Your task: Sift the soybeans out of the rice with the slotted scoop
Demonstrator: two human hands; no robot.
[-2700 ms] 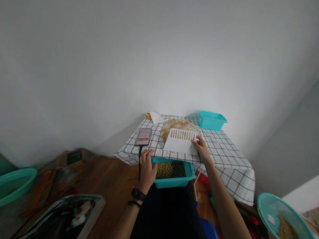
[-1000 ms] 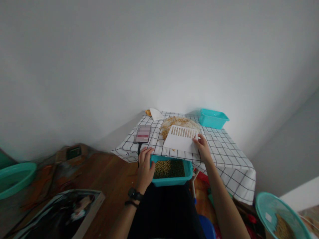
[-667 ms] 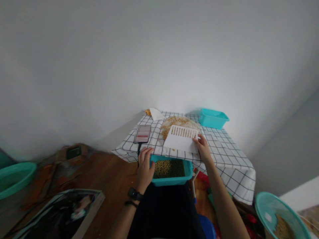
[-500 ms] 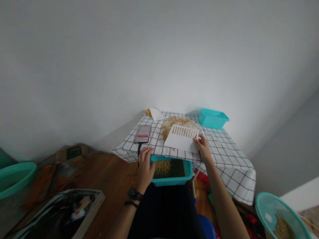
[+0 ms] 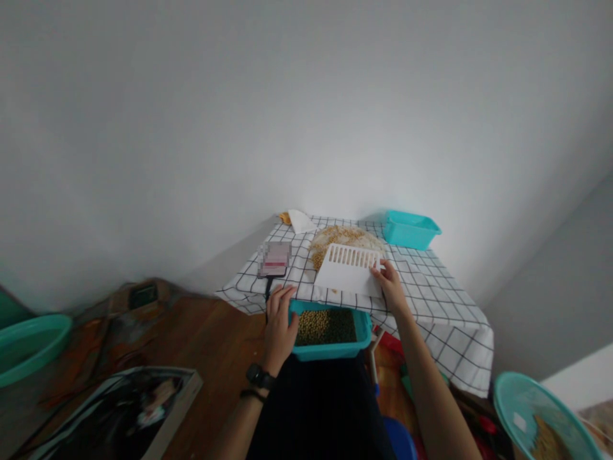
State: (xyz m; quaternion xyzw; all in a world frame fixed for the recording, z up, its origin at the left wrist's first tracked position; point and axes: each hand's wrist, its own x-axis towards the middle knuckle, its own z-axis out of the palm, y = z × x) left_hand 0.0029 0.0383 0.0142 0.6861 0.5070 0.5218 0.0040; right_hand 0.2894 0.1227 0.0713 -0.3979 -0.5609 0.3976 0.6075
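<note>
My right hand [image 5: 389, 283] pinches the right edge of a white slotted plastic board [image 5: 345, 275], which lies tilted over the near side of a round pale mat [image 5: 371, 237] with yellow soybeans [image 5: 318, 259] on it. Below the table edge, a teal tub [image 5: 330, 351] rests on my lap. It contains yellow soybeans on the left and small dark green beans [image 5: 342, 326] on the right. At the tub's left end, my left hand [image 5: 279, 326] grips the rim, thumb toward the inside and fingers reaching to the tablecloth edge.
A checked tablecloth [image 5: 431, 287] covers the table. On it stand another teal tub [image 5: 410, 230] at back right, a white cloth [image 5: 301, 222] at back left and a blurred-out device [image 5: 274, 259]. A green basket [image 5: 531, 409] is at lower right, an open box [image 5: 184, 402] at lower left.
The slotted board has settled slightly lower and flatter toward me, with my right hand still on it. My left hand stays at the tub.
</note>
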